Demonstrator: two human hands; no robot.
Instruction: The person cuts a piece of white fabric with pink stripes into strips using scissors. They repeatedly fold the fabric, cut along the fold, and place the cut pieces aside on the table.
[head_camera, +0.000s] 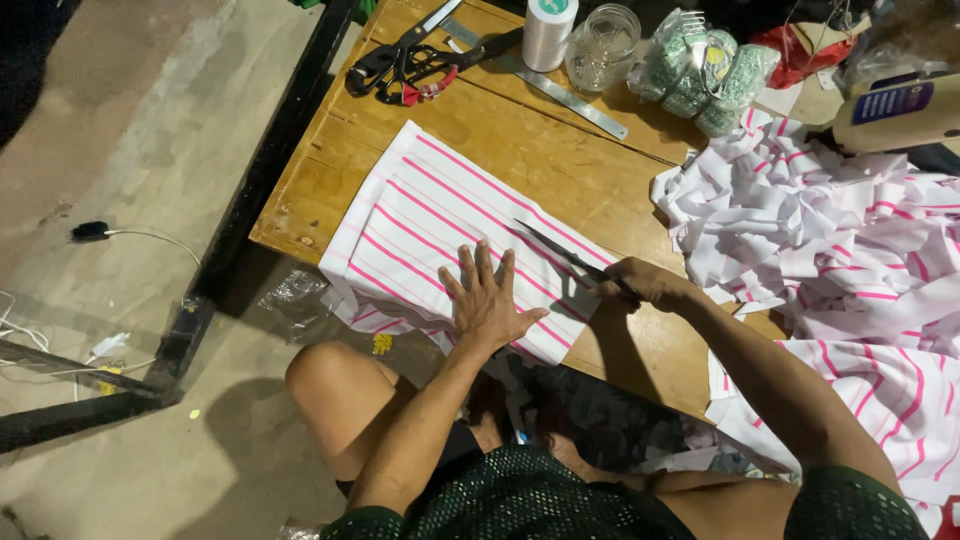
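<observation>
A folded stack of white fabric with pink stripes (420, 215) lies on the wooden table (520, 140), overhanging its near edge. My left hand (485, 298) presses flat on the stack, fingers spread. My right hand (640, 282) grips a pair of dark scissors (565, 255), whose blades point left across the fabric's right end.
A heap of striped fabric pieces (830, 230) fills the table's right side. At the back lie two more scissors (415, 60), a metal ruler (560, 90), a thread cone (548, 30), a glass jar (603, 45) and a plastic bag (705, 70). A black frame (250, 200) borders the table's left.
</observation>
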